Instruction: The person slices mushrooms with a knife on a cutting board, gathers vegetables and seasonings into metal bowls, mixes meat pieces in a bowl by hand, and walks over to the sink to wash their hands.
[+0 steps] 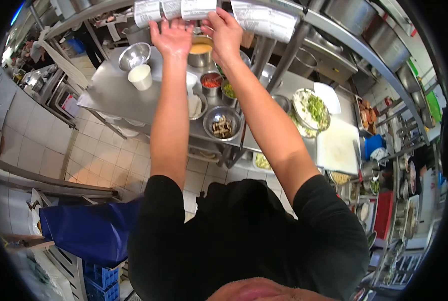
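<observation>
Printed paper slips (267,21) hang in a row from the edge of the metal shelf at the top of the view. My right hand (226,36) is raised to this row, its thumb and fingers closed at the lower edge of one printed slip (199,8). Beside it my left hand (173,39) is lifted with the palm showing and the fingers spread, the fingertips close under the slips. It holds nothing. Below the hands, a metal pot (201,60) of orange liquid stands on the steel counter, partly hidden by my forearms.
On the steel counter (118,98) are a white tub (140,77), an empty bowl (134,56), a red-filled container (211,80) and a bowl of browned pieces (223,123). To the right are a bowl of greens (311,108) and a white cutting board (339,145). A post (290,50) rises nearby.
</observation>
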Demonstrator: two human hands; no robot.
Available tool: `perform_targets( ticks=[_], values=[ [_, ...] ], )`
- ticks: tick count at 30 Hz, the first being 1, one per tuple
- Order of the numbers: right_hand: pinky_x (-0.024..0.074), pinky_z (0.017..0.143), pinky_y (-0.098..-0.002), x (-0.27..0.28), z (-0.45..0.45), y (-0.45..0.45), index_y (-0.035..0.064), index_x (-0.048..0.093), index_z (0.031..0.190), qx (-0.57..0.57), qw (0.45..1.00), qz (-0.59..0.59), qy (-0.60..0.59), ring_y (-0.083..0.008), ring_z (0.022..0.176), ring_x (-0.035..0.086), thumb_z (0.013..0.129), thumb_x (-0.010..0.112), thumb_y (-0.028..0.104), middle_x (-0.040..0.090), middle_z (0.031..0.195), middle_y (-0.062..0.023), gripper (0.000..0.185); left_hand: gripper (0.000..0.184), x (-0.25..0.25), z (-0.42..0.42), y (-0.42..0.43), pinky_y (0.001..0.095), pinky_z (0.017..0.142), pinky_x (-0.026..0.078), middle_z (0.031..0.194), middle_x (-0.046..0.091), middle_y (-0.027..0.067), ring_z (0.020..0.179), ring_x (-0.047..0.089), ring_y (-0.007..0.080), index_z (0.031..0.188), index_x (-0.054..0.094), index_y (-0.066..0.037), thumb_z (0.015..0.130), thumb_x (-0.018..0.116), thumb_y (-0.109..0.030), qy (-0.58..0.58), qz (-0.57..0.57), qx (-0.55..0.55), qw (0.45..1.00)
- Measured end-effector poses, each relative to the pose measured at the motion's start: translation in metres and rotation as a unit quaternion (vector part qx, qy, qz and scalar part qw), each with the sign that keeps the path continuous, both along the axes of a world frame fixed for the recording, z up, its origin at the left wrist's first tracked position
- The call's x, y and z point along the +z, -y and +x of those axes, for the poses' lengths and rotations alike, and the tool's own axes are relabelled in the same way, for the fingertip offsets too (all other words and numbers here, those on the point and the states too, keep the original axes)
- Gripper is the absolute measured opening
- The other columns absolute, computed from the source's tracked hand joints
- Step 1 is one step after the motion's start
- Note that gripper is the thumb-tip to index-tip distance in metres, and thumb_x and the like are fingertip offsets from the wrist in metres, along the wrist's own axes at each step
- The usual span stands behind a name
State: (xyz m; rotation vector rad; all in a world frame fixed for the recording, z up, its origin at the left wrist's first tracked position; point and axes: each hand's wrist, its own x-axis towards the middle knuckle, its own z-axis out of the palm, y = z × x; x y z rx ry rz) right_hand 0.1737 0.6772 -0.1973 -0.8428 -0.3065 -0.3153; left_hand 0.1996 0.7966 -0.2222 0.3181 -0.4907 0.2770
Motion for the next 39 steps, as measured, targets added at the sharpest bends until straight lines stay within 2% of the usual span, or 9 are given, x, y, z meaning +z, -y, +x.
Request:
perform_targets(
  ticks=[4, 9, 12, 15, 18, 25, 28, 34, 39],
  values=[
    [0.0545, 0.065, -0.0259, -0.024, -0.014, 0.013, -0.0105, 0.051, 0.122, 0.008, 1.0, -0.01, -0.026, -0.0154, 0.079, 0.063, 0.085, 0.064, 0.002, 0.064, 0.097, -0.0123, 0.041, 0.073, -0.009, 0.006, -0.007, 0.0612, 0.111, 0.019, 0.152, 0.021, 0.0192, 0.141, 0.021, 0.0367, 0.141, 0.025, -0.006, 0.091, 0.049, -0.052, -0.06, 0.024, -0.006, 0.998],
    [0.0536, 0.068, -0.0267, -0.089, -0.055, 0.067, -0.004, 0.058, 0.115, 0.103, 0.98, -0.124, -0.113, -0.0136, 0.078, 0.064, 0.091, 0.06, 0.01, 0.066, 0.097, -0.0101, 0.028, 0.056, -0.055, 0.016, 0.004, 0.0547, 0.103, 0.037, 0.124, 0.053, 0.0187, 0.122, 0.048, 0.0335, 0.13, 0.041, -0.004, 0.093, 0.052, -0.044, -0.197, 0.146, 0.023, 0.969],
    [0.0517, 0.064, -0.0243, -0.158, -0.08, 0.111, -0.001, 0.062, 0.107, 0.118, 0.937, -0.223, -0.241, -0.0117, 0.072, 0.062, 0.093, 0.059, 0.015, 0.066, 0.085, -0.0064, 0.021, 0.042, -0.134, 0.064, 0.037, 0.037, 0.074, 0.05, 0.107, 0.061, 0.0073, 0.092, 0.06, 0.0187, 0.118, 0.055, -0.007, 0.089, 0.059, -0.037, -0.329, 0.378, 0.041, 0.864],
    [0.0508, 0.062, -0.0236, -0.217, -0.095, 0.142, 0.0019, 0.063, 0.107, 0.148, 0.918, -0.213, -0.3, -0.0108, 0.07, 0.061, 0.093, 0.059, 0.015, 0.066, 0.086, -0.0048, 0.02, 0.044, -0.184, 0.088, 0.087, 0.0351, 0.06, 0.049, 0.098, 0.062, 0.0127, 0.081, 0.06, 0.0212, 0.104, 0.058, 0.0, 0.081, 0.07, -0.035, -0.402, 0.556, 0.038, 0.726],
    [0.0508, 0.063, -0.0233, -0.24, -0.104, 0.161, 0.0036, 0.062, 0.109, 0.206, 0.886, -0.235, -0.344, -0.0104, 0.072, 0.062, 0.092, 0.06, 0.013, 0.066, 0.089, -0.0042, 0.02, 0.045, -0.213, 0.118, 0.107, 0.0351, 0.043, 0.046, 0.068, 0.063, 0.0154, 0.048, 0.057, 0.0238, 0.081, 0.062, 0.008, 0.08, 0.071, -0.036, -0.41, 0.627, 0.127, 0.65],
    [0.0516, 0.064, -0.0239, -0.25, -0.097, 0.149, 0.0008, 0.06, 0.113, 0.218, 0.876, -0.219, -0.37, -0.0122, 0.074, 0.062, 0.091, 0.061, 0.011, 0.065, 0.092, -0.0053, 0.025, 0.018, -0.232, 0.172, 0.102, 0.038, 0.044, 0.053, 0.066, 0.064, 0.0238, 0.055, 0.067, 0.032, 0.078, 0.062, 0.014, 0.077, 0.055, -0.004, -0.434, 0.566, 0.144, 0.686],
    [0.0513, 0.063, -0.0234, -0.244, -0.07, 0.126, -0.0007, 0.059, 0.113, 0.188, 0.896, -0.221, -0.336, -0.012, 0.073, 0.062, 0.091, 0.061, 0.011, 0.064, 0.091, -0.0055, 0.025, 0.02, -0.22, 0.194, 0.062, 0.0355, 0.045, 0.055, 0.078, 0.066, 0.02, 0.057, 0.066, 0.0275, 0.092, 0.062, 0.011, 0.078, 0.056, -0.003, -0.416, 0.508, 0.096, 0.749],
    [0.0434, 0.052, -0.0235, -0.243, 0.055, 0.067, 0.0009, 0.064, 0.097, -0.032, 0.926, -0.244, -0.287, -0.0084, 0.057, 0.052, 0.091, 0.06, 0.014, 0.06, 0.071, -0.0004, 0.015, 0.013, -0.183, 0.148, -0.084, 0.0274, 0.05, 0.053, 0.073, 0.057, 0.0068, 0.054, 0.054, 0.015, 0.088, 0.058, 0.0, 0.079, 0.062, -0.008, -0.363, 0.457, 0.093, 0.807],
    [0.0526, 0.071, -0.0387, -0.288, 0.182, 0.081, 0.0023, 0.069, 0.095, -0.268, 0.731, -0.544, -0.313, -0.0264, 0.079, 0.068, 0.083, 0.066, 0.027, 0.069, 0.085, -0.0167, 0.027, 0.012, -0.224, 0.099, -0.181, 0.027, 0.049, 0.049, 0.072, 0.058, 0.005, 0.053, 0.052, 0.0118, 0.087, 0.06, 0.0, 0.078, 0.063, -0.007, -0.412, 0.496, 0.104, 0.757]
  ],
)
